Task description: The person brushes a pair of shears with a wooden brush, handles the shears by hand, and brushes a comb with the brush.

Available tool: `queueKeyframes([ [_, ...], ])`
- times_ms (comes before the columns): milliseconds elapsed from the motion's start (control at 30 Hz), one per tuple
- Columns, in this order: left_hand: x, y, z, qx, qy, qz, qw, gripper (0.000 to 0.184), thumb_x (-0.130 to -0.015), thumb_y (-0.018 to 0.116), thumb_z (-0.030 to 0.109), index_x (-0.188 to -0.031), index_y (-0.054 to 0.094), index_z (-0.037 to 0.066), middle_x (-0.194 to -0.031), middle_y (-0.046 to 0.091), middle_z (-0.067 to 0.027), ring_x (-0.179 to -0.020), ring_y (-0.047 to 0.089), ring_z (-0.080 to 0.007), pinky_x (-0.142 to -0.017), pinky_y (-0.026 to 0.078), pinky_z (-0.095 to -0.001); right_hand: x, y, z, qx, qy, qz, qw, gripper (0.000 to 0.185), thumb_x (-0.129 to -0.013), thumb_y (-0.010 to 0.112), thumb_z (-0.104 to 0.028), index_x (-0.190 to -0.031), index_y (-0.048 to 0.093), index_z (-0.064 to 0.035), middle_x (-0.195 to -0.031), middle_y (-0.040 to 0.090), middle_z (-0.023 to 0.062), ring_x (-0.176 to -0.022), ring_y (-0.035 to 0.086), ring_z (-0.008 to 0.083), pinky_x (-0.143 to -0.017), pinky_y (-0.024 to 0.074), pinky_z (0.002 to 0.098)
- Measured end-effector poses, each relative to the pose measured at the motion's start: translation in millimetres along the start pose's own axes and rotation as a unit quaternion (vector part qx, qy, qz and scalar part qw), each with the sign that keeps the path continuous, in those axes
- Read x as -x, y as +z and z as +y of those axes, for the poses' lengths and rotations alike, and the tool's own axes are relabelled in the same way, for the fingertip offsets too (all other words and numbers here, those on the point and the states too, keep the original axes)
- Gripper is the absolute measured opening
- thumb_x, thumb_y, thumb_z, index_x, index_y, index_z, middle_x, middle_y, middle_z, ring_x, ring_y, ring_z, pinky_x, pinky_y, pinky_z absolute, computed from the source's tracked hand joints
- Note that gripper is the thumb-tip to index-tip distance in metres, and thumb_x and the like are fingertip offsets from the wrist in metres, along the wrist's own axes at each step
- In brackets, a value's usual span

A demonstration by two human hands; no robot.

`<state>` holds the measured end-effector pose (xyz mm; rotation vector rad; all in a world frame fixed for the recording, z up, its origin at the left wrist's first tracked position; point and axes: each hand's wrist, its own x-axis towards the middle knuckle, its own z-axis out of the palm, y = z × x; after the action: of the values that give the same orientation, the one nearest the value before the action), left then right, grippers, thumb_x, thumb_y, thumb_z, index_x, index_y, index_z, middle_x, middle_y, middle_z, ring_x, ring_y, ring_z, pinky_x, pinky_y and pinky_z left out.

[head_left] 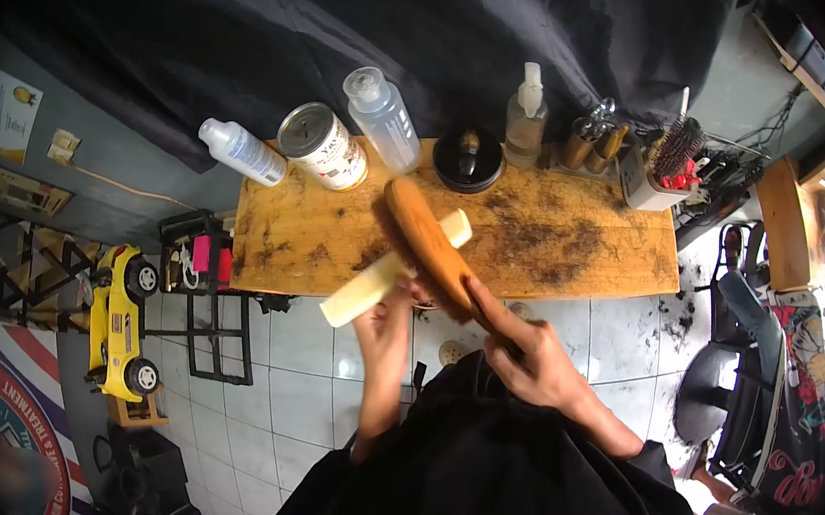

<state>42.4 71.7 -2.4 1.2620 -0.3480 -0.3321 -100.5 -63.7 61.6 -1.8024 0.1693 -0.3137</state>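
Note:
My right hand (pixel 535 359) is closed around the handle of a wooden brush (pixel 432 245), which slants up and to the left over the table's front edge. Below and behind the brush is a long pale yellow object (pixel 365 291), held by my left hand (pixel 385 327) with its fingers near the middle. The brush crosses in front of this object and hides part of it; whether the bristles touch it is unclear. Beneath both, the wooden table (pixel 324 238) has dark hair-like bits scattered over it.
Along the table's back stand a white bottle (pixel 245 151), a can (pixel 325 148), a clear bottle (pixel 383 122), a round black dish (pixel 482 169), a spray bottle (pixel 526 124) and a brush holder (pixel 653 185). A yellow toy car (pixel 121 322) is left; a chair (pixel 745 393) is right.

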Motion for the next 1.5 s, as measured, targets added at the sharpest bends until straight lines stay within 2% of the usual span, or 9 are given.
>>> queueKeyframes([
  [333,26.9,8.6,-32.0,-0.196,-0.003,-0.136,0.971,0.02,-0.091,0.059,0.011,-0.106,0.059,-0.001,-0.092,0.065,-0.0123,-0.079,0.063,-0.0155,-0.064,0.048,-0.0281,-6.6,9.3,1.7,0.005,-0.03,0.044,0.999,0.075,-0.075,0.049,0.01,-0.146,0.031,-0.0061,-0.106,0.062,0.0246,-0.071,0.064,0.0339,-0.073,0.0515,0.0346],
  [367,23.3,17.2,-18.6,-0.332,0.148,-0.164,0.917,0.02,-0.091,0.059,0.01,-0.108,0.059,-0.001,-0.097,0.066,-0.0125,-0.084,0.064,-0.0147,-0.068,0.049,-0.0267,-7.0,7.2,2.7,0.006,-0.03,0.045,0.999,0.075,-0.075,0.049,0.01,-0.146,0.031,-0.0061,-0.106,0.062,0.0246,-0.071,0.064,0.0339,-0.073,0.0515,0.0346],
  [433,26.2,23.9,0.2,-0.176,-0.077,-0.079,0.978,0.018,-0.092,0.058,0.008,-0.106,0.059,-0.002,-0.095,0.065,-0.0099,-0.082,0.062,-0.0126,-0.067,0.047,-0.025,-5.6,1.4,6.0,0.035,-0.034,0.033,0.998,0.074,-0.075,0.049,0.01,-0.146,0.032,-0.0059,-0.102,0.063,0.0246,-0.073,0.066,0.0315,-0.073,0.0518,0.0337],
  [567,-2.9,-0.6,2.9,-0.152,0.028,0.039,0.987,0.02,-0.097,0.051,0.008,-0.109,0.057,-0.006,-0.095,0.065,-0.0076,-0.084,0.06,-0.0106,-0.07,0.047,-0.0235,14.2,-13.5,-4.0,0.017,0.011,-0.072,0.997,0.076,-0.074,0.051,0.01,-0.146,0.032,-0.0068,-0.108,0.064,0.0221,-0.07,0.066,0.0264,-0.074,0.0527,0.0338],
  [767,8.2,2.1,-5.3,-0.096,-0.061,-0.137,0.984,0.028,-0.094,0.052,0.01,-0.119,0.055,-0.003,-0.112,0.065,-0.0139,-0.104,0.062,-0.0224,-0.089,0.048,-0.0341,5.5,3.1,-1.4,0.031,-0.021,-0.058,0.998,0.079,-0.073,0.051,0.01,-0.147,0.029,-0.0078,-0.113,0.062,0.0237,-0.065,0.063,0.0303,-0.068,0.0526,0.0346],
  [967,30.5,26.6,-4.5,-0.312,0.147,-0.05,0.937,0.022,-0.091,0.057,0.008,-0.11,0.057,-0.003,-0.089,0.066,-0.011,-0.077,0.064,-0.0202,-0.069,0.05,-0.0305,-3.4,-1.2,-13.9,0.029,-0.037,0.026,0.999,0.076,-0.074,0.05,0.009,-0.147,0.031,-0.0067,-0.074,0.062,0.0171,-0.06,0.063,0.0289,-0.066,0.0523,0.0318],
  [1167,-9.4,11.9,19.3,0.079,-0.05,0.021,0.995,0.025,-0.091,0.057,0.005,-0.114,0.055,-0.005,-0.103,0.067,-0.0115,-0.093,0.064,-0.0177,-0.081,0.051,-0.0293,16.6,-3.3,-3.2,0.048,-0.058,-0.091,0.993,0.079,-0.074,0.054,0.008,-0.147,0.03,-0.0092,-0.071,0.064,0.0161,-0.06,0.064,0.0282,-0.068,0.0532,0.037],
  [1300,15.1,7.0,-10.2,-0.297,0.03,-0.199,0.933,0.037,-0.088,0.063,0.018,-0.122,0.056,0.005,-0.113,0.064,-0.0155,-0.105,0.062,-0.0262,-0.087,0.047,-0.0382,7.7,3.1,-5.8,0.071,-0.022,-0.032,0.997,0.075,-0.073,0.053,0.009,-0.144,0.035,-0.0028,-0.072,0.063,0.0143,-0.062,0.063,0.0277,-0.065,0.0508,0.0333],
  [1500,15.4,23.2,-6.7,0.042,-0.056,-0.135,0.988,0.036,-0.096,0.055,0.027,-0.109,0.06,-0.006,-0.117,0.063,-0.0141,-0.102,0.063,-0.0227,-0.088,0.049,-0.0341,3.5,0.5,-9.2,0.122,-0.09,0.01,0.988,0.08,-0.073,0.057,0.005,-0.147,0.032,-0.0129,-0.071,0.059,0.016,-0.061,0.06,0.0345,-0.059,0.0505,0.0407],
])
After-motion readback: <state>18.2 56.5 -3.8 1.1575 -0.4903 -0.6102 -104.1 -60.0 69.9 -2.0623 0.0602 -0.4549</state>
